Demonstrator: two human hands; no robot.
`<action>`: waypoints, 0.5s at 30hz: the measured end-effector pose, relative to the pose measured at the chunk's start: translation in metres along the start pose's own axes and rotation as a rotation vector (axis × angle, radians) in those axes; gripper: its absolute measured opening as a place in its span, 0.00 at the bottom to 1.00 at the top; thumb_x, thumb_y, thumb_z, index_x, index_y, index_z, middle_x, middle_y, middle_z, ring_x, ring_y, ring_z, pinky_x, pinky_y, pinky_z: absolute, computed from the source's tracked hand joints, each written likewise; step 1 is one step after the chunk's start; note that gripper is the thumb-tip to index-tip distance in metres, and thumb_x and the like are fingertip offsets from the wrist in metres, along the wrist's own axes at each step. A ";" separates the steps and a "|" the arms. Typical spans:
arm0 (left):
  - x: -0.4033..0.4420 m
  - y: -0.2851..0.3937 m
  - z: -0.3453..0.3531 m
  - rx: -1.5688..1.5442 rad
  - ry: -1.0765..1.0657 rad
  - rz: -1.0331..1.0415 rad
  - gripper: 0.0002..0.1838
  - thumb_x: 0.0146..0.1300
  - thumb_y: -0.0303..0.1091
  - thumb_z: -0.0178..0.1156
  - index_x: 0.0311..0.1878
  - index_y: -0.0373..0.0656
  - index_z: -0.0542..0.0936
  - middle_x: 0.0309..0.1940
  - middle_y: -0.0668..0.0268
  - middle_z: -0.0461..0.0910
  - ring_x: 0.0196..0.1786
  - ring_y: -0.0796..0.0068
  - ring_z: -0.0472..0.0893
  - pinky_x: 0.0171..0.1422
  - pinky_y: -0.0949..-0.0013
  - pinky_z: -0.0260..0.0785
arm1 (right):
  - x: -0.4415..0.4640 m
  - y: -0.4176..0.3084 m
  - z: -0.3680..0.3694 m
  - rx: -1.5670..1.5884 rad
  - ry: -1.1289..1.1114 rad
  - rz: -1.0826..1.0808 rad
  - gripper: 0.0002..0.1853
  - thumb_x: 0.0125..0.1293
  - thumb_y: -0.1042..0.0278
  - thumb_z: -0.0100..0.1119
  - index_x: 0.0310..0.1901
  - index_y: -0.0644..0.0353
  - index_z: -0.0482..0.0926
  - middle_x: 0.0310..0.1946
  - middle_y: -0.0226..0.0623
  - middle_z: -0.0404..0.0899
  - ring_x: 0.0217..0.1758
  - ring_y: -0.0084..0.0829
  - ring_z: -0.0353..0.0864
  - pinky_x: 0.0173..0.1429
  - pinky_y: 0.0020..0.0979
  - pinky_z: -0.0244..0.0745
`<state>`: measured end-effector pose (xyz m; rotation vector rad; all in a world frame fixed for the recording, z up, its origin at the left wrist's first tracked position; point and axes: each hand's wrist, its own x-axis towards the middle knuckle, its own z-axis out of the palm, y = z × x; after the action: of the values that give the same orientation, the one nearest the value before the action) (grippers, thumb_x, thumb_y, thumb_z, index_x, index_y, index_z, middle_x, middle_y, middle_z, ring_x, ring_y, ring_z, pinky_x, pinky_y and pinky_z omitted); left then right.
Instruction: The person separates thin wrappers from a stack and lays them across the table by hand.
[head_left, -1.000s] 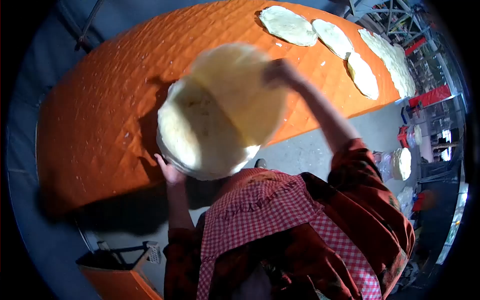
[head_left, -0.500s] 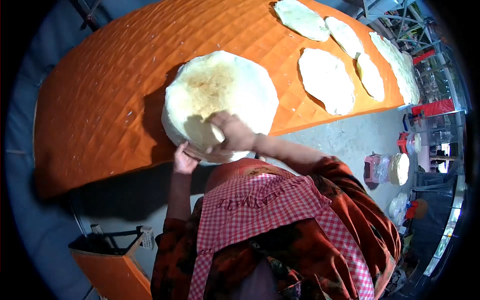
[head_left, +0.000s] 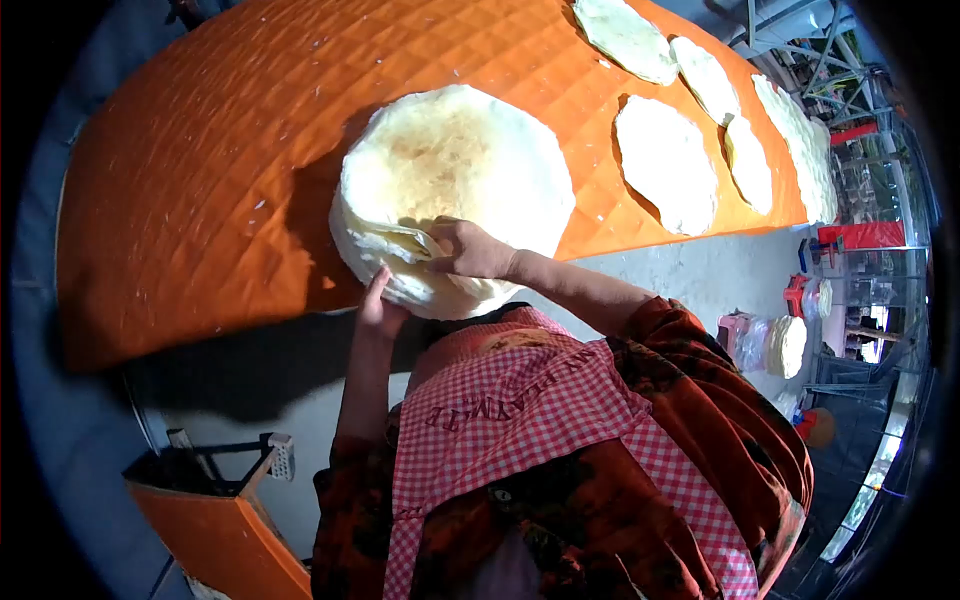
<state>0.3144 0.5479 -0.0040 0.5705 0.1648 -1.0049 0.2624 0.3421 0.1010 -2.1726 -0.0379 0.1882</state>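
Observation:
A tall round stack of thin pale flatbreads [head_left: 490, 150], browned in patches on top, sits at the near edge of the orange quilted cloth [head_left: 200, 200]. My right hand [head_left: 475, 250] reaches over its near side, fingers closed on the edge of a flatbread. That edge is lifted and folded, showing layers below. My left hand [head_left: 380, 305] is at the stack's near left side, fingers stretched up against the rim and holding nothing I can see. The undersides of the fingers of my right hand are hidden.
Several separate flatbreads [head_left: 668, 165] lie on the cloth to the right. Below left stands an orange open-topped box [head_left: 215, 520]. Further right, a round pale stack [head_left: 787, 347] rests by a pink stool [head_left: 735, 330] on the grey floor.
My right hand has gone from a blurred sweep over the near side to gripping the folded edge. My left hand has risen slightly along the rim. The view has shifted a little.

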 end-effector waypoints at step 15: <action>-0.004 -0.018 -0.020 0.169 0.418 0.084 0.27 0.60 0.37 0.57 0.63 0.42 0.67 0.53 0.61 0.74 0.55 0.61 0.74 0.62 0.55 0.67 | 0.121 0.012 -0.268 -0.374 -0.049 -0.043 0.11 0.56 0.64 0.56 0.39 0.59 0.78 0.33 0.43 0.79 0.36 0.38 0.78 0.40 0.41 0.74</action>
<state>0.3002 0.5538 -0.0256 0.9324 0.4252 -0.8125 0.4213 0.1291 0.2273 -2.5373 -0.1583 0.2233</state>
